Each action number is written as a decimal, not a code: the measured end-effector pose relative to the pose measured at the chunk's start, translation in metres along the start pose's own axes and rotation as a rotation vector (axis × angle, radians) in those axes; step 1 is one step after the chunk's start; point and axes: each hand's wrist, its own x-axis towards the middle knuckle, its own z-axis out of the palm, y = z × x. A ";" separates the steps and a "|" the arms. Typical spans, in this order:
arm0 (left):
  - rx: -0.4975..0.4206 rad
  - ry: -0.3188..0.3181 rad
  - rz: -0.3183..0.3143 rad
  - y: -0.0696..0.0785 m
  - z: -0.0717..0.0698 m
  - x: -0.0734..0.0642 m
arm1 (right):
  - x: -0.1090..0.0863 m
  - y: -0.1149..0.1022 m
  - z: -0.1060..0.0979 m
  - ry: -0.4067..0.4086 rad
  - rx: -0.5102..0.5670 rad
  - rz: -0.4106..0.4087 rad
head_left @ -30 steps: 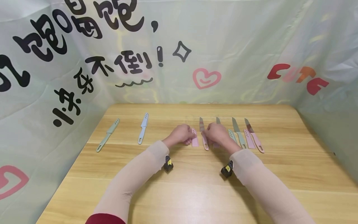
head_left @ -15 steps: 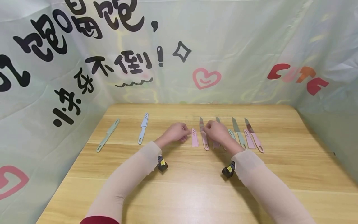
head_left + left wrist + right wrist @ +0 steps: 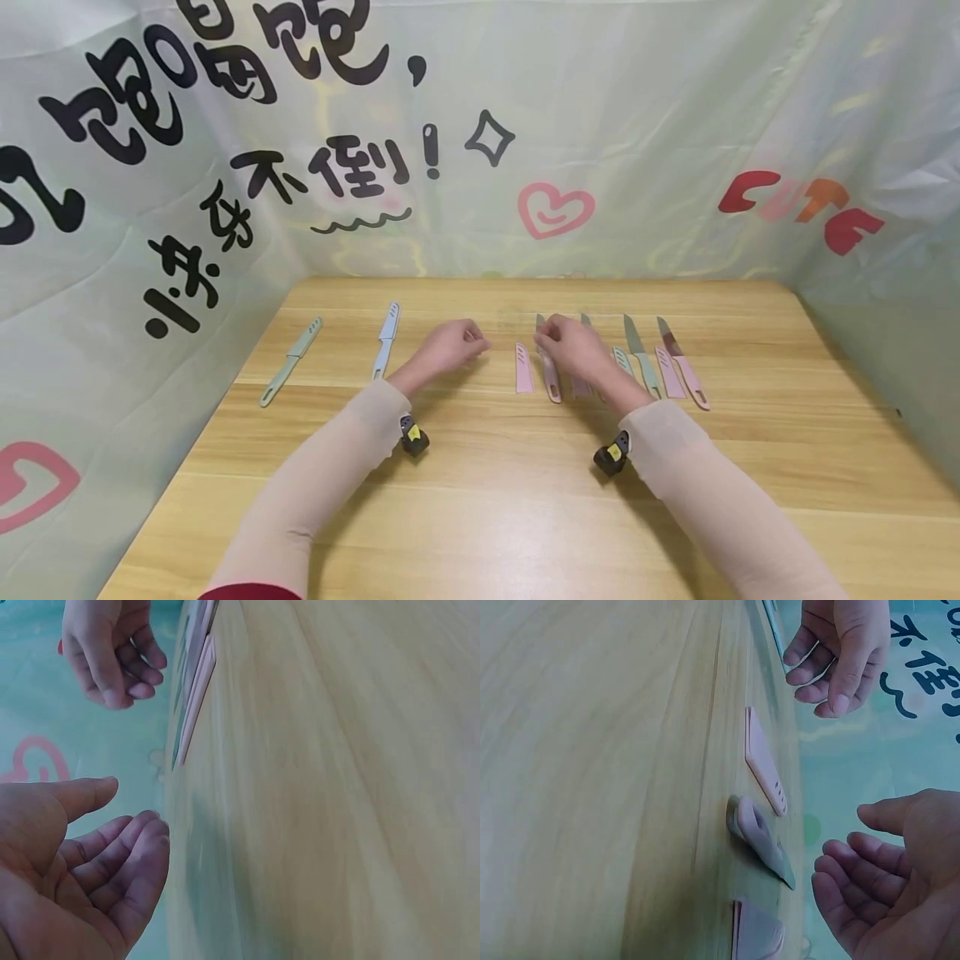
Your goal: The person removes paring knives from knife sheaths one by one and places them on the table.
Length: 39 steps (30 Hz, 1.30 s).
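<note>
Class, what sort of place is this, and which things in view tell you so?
Probably a small booth set up for recording handwork, not an ordinary kitchen: a printed cloth backdrop closes in a wooden table, small knives lie spaced out on it, and a black device sits at each wrist.

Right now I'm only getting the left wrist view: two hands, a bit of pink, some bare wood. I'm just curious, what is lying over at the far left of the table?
Observer: Two knives with covered blades, a green knife and a blue knife.
Visitor: Ooh. And is the right hand in front of anything?
Observer: Yes, in the head view it hides part of a pink-handled knife.
Visitor: What about farthest right, beyond that hand?
Observer: A bare-bladed knife, also with a pink handle.
</note>
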 end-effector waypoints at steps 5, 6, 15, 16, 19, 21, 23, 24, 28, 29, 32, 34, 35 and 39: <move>0.005 0.029 -0.025 -0.012 -0.013 -0.001 | 0.004 -0.003 0.006 0.012 -0.002 -0.086; 0.015 0.037 -0.030 -0.015 -0.016 -0.001 | 0.004 -0.004 0.008 0.012 -0.001 -0.094; 0.094 0.093 -0.026 -0.041 -0.037 -0.006 | 0.006 -0.012 0.019 -0.009 0.036 -0.147; 0.095 0.100 -0.024 -0.044 -0.039 -0.006 | 0.006 -0.013 0.020 -0.012 0.043 -0.151; 0.105 0.120 -0.029 -0.052 -0.046 -0.007 | 0.007 -0.015 0.023 -0.016 0.052 -0.169; 0.118 0.128 -0.033 -0.056 -0.051 -0.008 | 0.007 -0.016 0.026 -0.016 0.053 -0.186; 0.133 0.136 -0.044 -0.060 -0.056 -0.008 | 0.007 -0.017 0.029 -0.018 0.042 -0.202; 0.138 0.142 -0.048 -0.061 -0.058 -0.009 | 0.007 -0.018 0.030 -0.021 0.034 -0.210; 0.148 0.159 -0.061 -0.066 -0.066 -0.009 | 0.006 -0.022 0.034 -0.036 0.026 -0.250; 0.142 0.163 -0.064 -0.068 -0.067 -0.009 | 0.006 -0.023 0.034 -0.035 0.026 -0.258; 0.128 0.168 -0.062 -0.073 -0.071 -0.009 | 0.005 -0.026 0.037 -0.036 0.029 -0.263; 0.129 0.175 -0.063 -0.076 -0.073 -0.009 | 0.006 -0.028 0.038 -0.039 0.030 -0.261; 0.135 0.178 -0.062 -0.077 -0.074 -0.008 | 0.006 -0.028 0.039 -0.043 0.031 -0.259; 0.173 0.192 -0.076 -0.083 -0.077 -0.008 | 0.006 -0.031 0.042 -0.065 0.065 -0.248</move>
